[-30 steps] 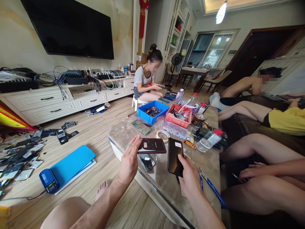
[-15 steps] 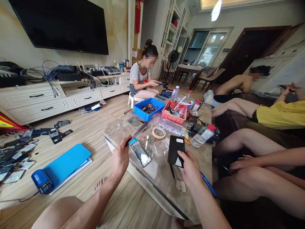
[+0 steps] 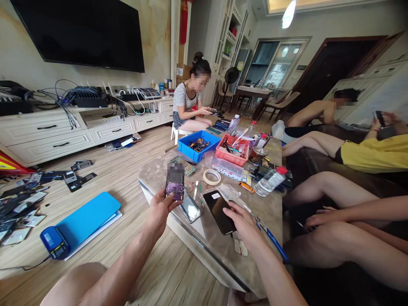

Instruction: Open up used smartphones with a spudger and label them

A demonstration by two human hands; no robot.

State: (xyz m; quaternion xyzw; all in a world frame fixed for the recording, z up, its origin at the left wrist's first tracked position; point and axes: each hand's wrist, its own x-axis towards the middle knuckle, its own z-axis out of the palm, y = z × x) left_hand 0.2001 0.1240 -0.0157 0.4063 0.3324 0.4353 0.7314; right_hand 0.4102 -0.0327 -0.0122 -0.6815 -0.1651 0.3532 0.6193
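Observation:
My left hand (image 3: 158,211) grips an opened phone (image 3: 178,175) over the table's near edge; its inside, with a purple circuit board, faces me. My right hand (image 3: 241,217) holds a glossy black phone screen (image 3: 219,216) bearing a small white label, low above the table. Between the hands lies a bare silver phone frame (image 3: 193,211), partly hidden by the opened phone. Beyond it are a roll of masking tape (image 3: 212,172) and a green-handled tool (image 3: 201,193). Right of my right hand lie blue-handled pliers (image 3: 277,245).
On the table (image 3: 204,255) stand a blue bin (image 3: 188,151) of small parts, a red basket (image 3: 232,158) of tools and a clear bottle (image 3: 269,182). A blue folder (image 3: 91,219) lies on the floor, left. People sit at the right and far side.
My left hand has turned the phone from nearly edge-on to showing its purple board. My right hand has shifted left and lower, tilting the black screen. The pliers show more fully.

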